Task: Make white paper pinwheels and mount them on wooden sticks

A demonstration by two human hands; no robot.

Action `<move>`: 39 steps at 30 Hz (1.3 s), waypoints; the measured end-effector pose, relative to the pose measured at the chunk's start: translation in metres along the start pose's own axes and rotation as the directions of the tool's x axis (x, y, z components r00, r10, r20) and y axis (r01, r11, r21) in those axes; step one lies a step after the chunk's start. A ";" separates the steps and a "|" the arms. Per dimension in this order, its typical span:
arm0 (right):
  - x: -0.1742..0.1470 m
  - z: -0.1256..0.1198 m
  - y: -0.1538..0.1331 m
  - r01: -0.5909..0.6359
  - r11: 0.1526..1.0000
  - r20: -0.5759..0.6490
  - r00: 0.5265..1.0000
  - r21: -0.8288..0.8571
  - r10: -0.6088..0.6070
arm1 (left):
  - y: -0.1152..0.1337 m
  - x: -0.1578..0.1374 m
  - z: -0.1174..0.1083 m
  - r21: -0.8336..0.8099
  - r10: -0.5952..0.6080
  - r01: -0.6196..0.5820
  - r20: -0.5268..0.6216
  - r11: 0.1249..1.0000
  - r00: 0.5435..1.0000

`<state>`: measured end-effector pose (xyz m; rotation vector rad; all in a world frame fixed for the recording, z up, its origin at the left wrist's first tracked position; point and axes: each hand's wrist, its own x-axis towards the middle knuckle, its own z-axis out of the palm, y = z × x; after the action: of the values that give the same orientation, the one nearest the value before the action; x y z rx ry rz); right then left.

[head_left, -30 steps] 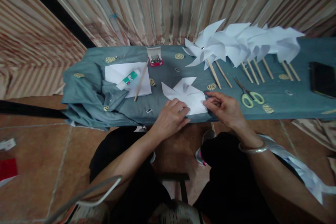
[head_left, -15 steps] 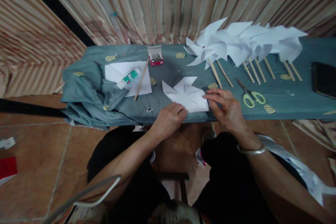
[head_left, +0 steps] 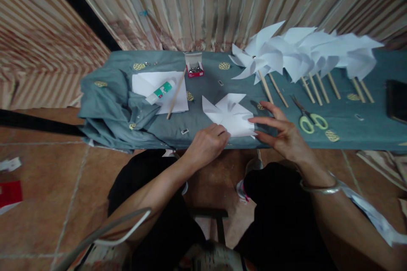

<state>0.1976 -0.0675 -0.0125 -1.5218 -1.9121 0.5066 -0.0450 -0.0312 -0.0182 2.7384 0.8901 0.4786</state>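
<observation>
A white paper pinwheel [head_left: 233,112], its blades cut and partly folded, lies near the table's front edge without a stick. My left hand [head_left: 210,140] is closed at its lower left edge, fingers pinching the paper. At the pinwheel's right side, my right hand [head_left: 280,131] has its fingers spread, the fingertips touching or just beside the paper edge. Beyond my right hand lie scissors [head_left: 308,118] with light green handles, blades apart.
Finished pinwheels [head_left: 273,51] on wooden sticks overlap along the table's back right. At left are white paper sheets [head_left: 181,97], a glue stick [head_left: 160,92], a loose wooden stick [head_left: 176,95] and a small red box [head_left: 195,71] of metal pins. A dark object [head_left: 396,99] sits far right.
My right hand's fingers have spread apart at the paper's right edge, where they were closer together. My left hand stays on the lower left edge. The whole view has shifted slightly.
</observation>
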 end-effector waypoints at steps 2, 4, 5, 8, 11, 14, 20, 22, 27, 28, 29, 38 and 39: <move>0.000 0.000 -0.002 -0.011 0.998 0.042 0.999 0.062 0.008 | -0.001 0.000 -0.001 0.008 0.017 -0.017 0.006 1.000 1.000; -0.001 0.001 -0.005 -0.014 0.995 0.065 0.998 0.099 0.008 | -0.002 0.000 -0.004 0.006 0.035 -0.035 0.013 0.999 0.999; 0.000 0.001 -0.007 -0.013 0.994 0.068 0.998 0.110 0.005 | -0.003 -0.001 -0.005 0.001 0.040 -0.040 0.016 0.999 0.999; 0.001 0.004 -0.011 0.001 0.993 0.063 0.998 0.119 -0.008 | -0.005 -0.002 -0.007 -0.012 0.038 -0.037 0.027 0.999 0.999; 0.004 0.008 -0.013 0.016 0.995 0.062 0.998 0.101 -0.022 | -0.006 -0.002 -0.008 -0.015 0.040 -0.039 0.041 0.999 0.998; 0.007 0.013 -0.014 0.023 0.996 0.048 0.998 0.084 -0.028 | -0.005 -0.002 -0.007 -0.013 0.051 -0.050 0.047 0.999 0.998; 0.014 0.024 -0.016 0.036 0.999 -0.034 0.999 -0.015 -0.036 | -0.002 -0.003 -0.004 -0.044 0.049 -0.050 -0.020 0.998 0.999; 0.016 0.028 -0.017 0.047 0.997 -0.049 0.998 -0.059 -0.050 | -0.001 -0.004 -0.004 -0.067 0.040 -0.042 -0.031 0.997 0.999; 0.021 0.036 -0.019 0.058 0.994 -0.080 0.995 -0.097 -0.065 | -0.002 -0.006 -0.002 -0.191 0.062 -0.072 -0.056 0.979 0.996; 0.022 0.037 -0.019 0.059 0.993 -0.085 0.994 -0.102 -0.068 | -0.002 -0.006 -0.002 -0.218 0.058 -0.071 -0.065 0.973 0.996; 0.023 0.038 -0.019 0.061 0.992 -0.089 0.993 -0.107 -0.071 | -0.003 -0.005 -0.001 -0.246 0.049 -0.066 -0.074 0.967 0.996; 0.025 0.042 -0.020 0.077 0.983 -0.092 0.991 -0.169 -0.093 | -0.006 -0.006 0.006 -0.437 -0.071 0.016 -0.109 0.899 0.991; 0.025 0.042 -0.020 0.077 0.982 -0.092 0.991 -0.174 -0.094 | -0.006 -0.005 0.006 -0.454 -0.075 0.016 -0.113 0.891 0.991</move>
<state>0.1514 -0.0448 -0.0243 -1.5326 -1.9748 0.2290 -0.0502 -0.0306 -0.0264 2.2758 0.7534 0.7551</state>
